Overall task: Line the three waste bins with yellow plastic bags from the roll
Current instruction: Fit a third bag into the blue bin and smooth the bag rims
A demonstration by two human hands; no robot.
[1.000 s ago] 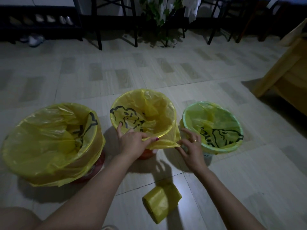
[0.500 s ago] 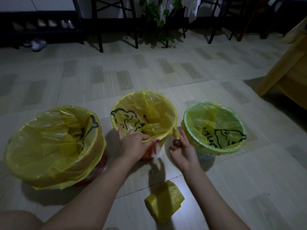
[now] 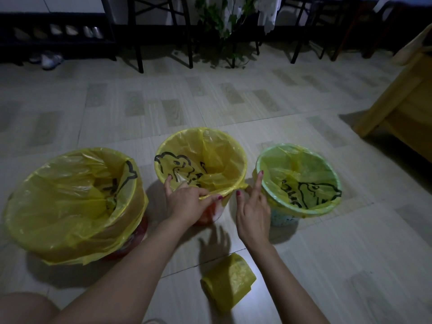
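Observation:
Three bins stand in a row on the floor, each holding a yellow bag with black print. The large left bin (image 3: 131, 239) has loose plastic hanging over its rim. At the middle bin (image 3: 217, 212), my left hand (image 3: 187, 204) pinches the bag's near edge (image 3: 230, 190) against the rim. My right hand (image 3: 252, 211) holds the gathered end of that same bag edge beside the rim, forefinger pointing up. The green right bin (image 3: 285, 219) is lined too. The roll of yellow bags (image 3: 230, 282) lies on the floor between my forearms.
A wooden piece of furniture (image 3: 402, 106) stands at the right. Dark chair and table legs (image 3: 138, 43) and a potted plant (image 3: 222, 24) line the back. A shoe rack (image 3: 56, 33) with shoes is at the back left. My knee (image 3: 23, 309) shows at the bottom left.
The loose flap of the middle bag has been drawn tight along the rim. My right hand moved up beside the rim and twisted the slack into a thin strand; its forefinger now points up.

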